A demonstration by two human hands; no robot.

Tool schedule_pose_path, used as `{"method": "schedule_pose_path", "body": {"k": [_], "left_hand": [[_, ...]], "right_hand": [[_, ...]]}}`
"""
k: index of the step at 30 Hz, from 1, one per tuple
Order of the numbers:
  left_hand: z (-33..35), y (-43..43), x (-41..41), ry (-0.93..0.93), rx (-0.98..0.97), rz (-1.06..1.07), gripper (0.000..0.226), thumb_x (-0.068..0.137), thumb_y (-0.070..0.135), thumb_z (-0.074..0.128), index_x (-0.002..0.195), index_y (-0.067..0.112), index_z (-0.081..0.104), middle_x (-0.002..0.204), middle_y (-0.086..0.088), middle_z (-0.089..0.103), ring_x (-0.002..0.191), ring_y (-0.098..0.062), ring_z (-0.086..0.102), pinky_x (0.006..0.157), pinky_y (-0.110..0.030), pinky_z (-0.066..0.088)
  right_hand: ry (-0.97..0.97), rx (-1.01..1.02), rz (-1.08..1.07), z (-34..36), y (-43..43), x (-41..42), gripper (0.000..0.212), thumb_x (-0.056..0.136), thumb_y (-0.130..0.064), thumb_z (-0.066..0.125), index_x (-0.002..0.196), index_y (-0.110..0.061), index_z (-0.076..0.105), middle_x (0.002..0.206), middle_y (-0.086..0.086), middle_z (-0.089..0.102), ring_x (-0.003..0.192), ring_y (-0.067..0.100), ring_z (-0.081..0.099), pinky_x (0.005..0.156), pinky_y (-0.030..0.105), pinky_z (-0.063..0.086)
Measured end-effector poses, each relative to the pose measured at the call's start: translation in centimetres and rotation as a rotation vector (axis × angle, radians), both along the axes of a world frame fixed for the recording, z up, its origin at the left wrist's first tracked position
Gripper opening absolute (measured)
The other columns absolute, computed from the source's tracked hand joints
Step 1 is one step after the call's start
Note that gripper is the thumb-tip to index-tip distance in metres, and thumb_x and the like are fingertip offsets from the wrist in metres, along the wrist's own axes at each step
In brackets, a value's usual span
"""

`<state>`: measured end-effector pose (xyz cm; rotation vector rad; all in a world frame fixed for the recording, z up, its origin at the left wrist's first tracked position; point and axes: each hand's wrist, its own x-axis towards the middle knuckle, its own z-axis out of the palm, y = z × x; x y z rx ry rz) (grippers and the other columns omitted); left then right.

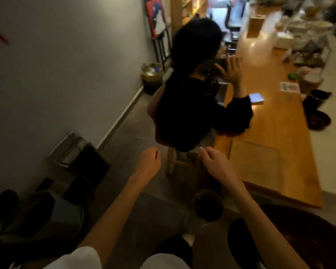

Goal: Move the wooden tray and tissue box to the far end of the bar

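Observation:
The long wooden bar (270, 121) runs away from me on the right. A pale flat wooden tray (254, 166) with rounded corners lies on its near end. Far down the bar stands a small wooden box (255, 27), blurred; I cannot tell whether it is the tissue box. My left hand (150, 161) hangs over the floor left of the bar, fingers curled in, holding nothing. My right hand (215, 162) hovers just left of the tray, near the bar's edge, fingers curled and empty.
A person in black (198, 113) sits on a wooden stool (175, 162) at the bar, holding a phone and blocking the aisle. Black bowls (316, 111), a bluish book (256, 98) and white dishes (303, 30) sit on the bar. A basket (151, 74) stands by the wall.

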<state>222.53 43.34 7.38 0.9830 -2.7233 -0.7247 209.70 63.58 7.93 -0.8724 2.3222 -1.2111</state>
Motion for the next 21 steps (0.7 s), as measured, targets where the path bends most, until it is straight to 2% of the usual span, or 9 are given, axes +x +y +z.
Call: {"method": "schedule_pose_path", "body": {"k": [3, 5, 6, 8, 10, 14, 18, 21], "left_hand": [[1.8, -5.8, 4.2, -0.022, -0.074, 0.13, 0.022, 0.097, 0.022, 0.047, 0.087, 0.008, 0.059, 0.09, -0.015, 0.064, 0.085, -0.034, 0.062, 0.07, -0.039, 0.048], [3.6, -10.8, 5.5, -0.024, -0.133, 0.196, 0.022, 0.097, 0.025, 0.046, 0.092, 0.01, 0.062, 0.094, -0.014, 0.065, 0.087, -0.033, 0.063, 0.068, -0.035, 0.044], [4.7, -13.4, 6.0, -0.016, -0.166, 0.231, 0.023, 0.098, 0.026, 0.046, 0.094, 0.011, 0.063, 0.095, -0.013, 0.066, 0.087, -0.033, 0.063, 0.066, -0.033, 0.042], [6.9, -18.5, 6.8, 0.02, -0.236, 0.295, 0.025, 0.097, 0.029, 0.046, 0.095, 0.012, 0.064, 0.096, -0.012, 0.067, 0.086, -0.032, 0.063, 0.066, -0.033, 0.042], [9.1, -23.8, 7.4, 0.048, -0.311, 0.354, 0.026, 0.097, 0.029, 0.046, 0.1, 0.012, 0.066, 0.103, -0.012, 0.066, 0.091, -0.033, 0.062, 0.072, -0.036, 0.046], [13.3, -34.7, 8.7, 0.064, -0.433, 0.428, 0.028, 0.097, 0.031, 0.044, 0.109, 0.019, 0.066, 0.11, -0.006, 0.066, 0.096, -0.029, 0.062, 0.074, -0.033, 0.045], [17.0, -46.1, 9.3, 0.113, -0.515, 0.454, 0.032, 0.098, 0.028, 0.042, 0.119, 0.019, 0.064, 0.113, -0.006, 0.064, 0.101, -0.027, 0.06, 0.08, -0.033, 0.046], [17.9, -53.4, 7.7, 0.137, -0.537, 0.428, 0.033, 0.098, 0.025, 0.042, 0.122, 0.018, 0.063, 0.116, -0.008, 0.064, 0.105, -0.028, 0.059, 0.084, -0.037, 0.048]], "right_hand": [[0.072, 0.144, 0.22, 1.0, -8.1, 2.3, 0.03, 0.101, -0.046, 0.04, 0.088, -0.027, 0.06, 0.075, -0.007, 0.057, 0.065, 0.007, 0.055, 0.062, 0.026, 0.042], [0.139, 0.212, 0.333, 2.4, -14.0, 2.8, 0.033, 0.1, -0.052, 0.036, 0.08, -0.034, 0.055, 0.075, -0.01, 0.054, 0.068, 0.008, 0.055, 0.069, 0.035, 0.049], [0.2, 0.242, 0.388, 3.2, -17.0, 2.9, 0.037, 0.099, -0.054, 0.034, 0.08, -0.031, 0.057, 0.077, -0.008, 0.057, 0.071, 0.011, 0.057, 0.072, 0.038, 0.051], [0.36, 0.319, 0.495, 5.1, -23.7, 2.5, 0.05, 0.099, -0.058, 0.029, 0.097, -0.023, 0.065, 0.096, 0.0, 0.066, 0.091, 0.02, 0.064, 0.082, 0.042, 0.052], [0.536, 0.354, 0.582, 7.2, -31.6, 1.9, 0.056, 0.097, -0.062, 0.027, 0.117, -0.026, 0.065, 0.119, 0.004, 0.065, 0.112, 0.028, 0.061, 0.092, 0.045, 0.05], [0.716, 0.249, 0.606, 11.7, -47.0, 1.7, 0.055, 0.096, -0.062, 0.031, 0.131, -0.029, 0.057, 0.134, 0.002, 0.059, 0.122, 0.027, 0.055, 0.095, 0.044, 0.048], [0.764, 0.11, 0.531, 14.6, -59.1, 1.7, 0.06, 0.096, -0.062, 0.035, 0.145, -0.027, 0.042, 0.156, 0.004, 0.035, 0.143, 0.028, 0.029, 0.113, 0.048, 0.03], [0.722, 0.042, 0.489, 14.9, -64.7, 0.5, 0.065, 0.095, -0.064, 0.035, 0.151, -0.032, 0.028, 0.16, 0.005, 0.026, 0.148, 0.028, 0.018, 0.116, 0.049, 0.023]]}}
